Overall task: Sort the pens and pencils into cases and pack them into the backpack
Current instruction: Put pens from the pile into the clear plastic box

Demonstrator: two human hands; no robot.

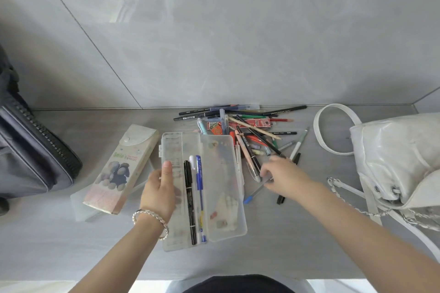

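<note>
dark backpack [35, 154] cut off at left, printed case [121, 169] beside it, left hand [159, 188] gripping open clear case [223, 197] holding three pens [190, 197], loose pile of pens and pencils [247, 131] on the counter [309, 245], right hand [283, 178] over it, grip hard to tell, white bag [392, 157] cropped right

The open case [226, 188] is clear, smooth plastic. The white bag [395, 162] looks like glossy, creased leather with a metal chain [357, 207]. The desk [285, 245] is matt grey; the wall tiles [214, 31] shine.
</note>
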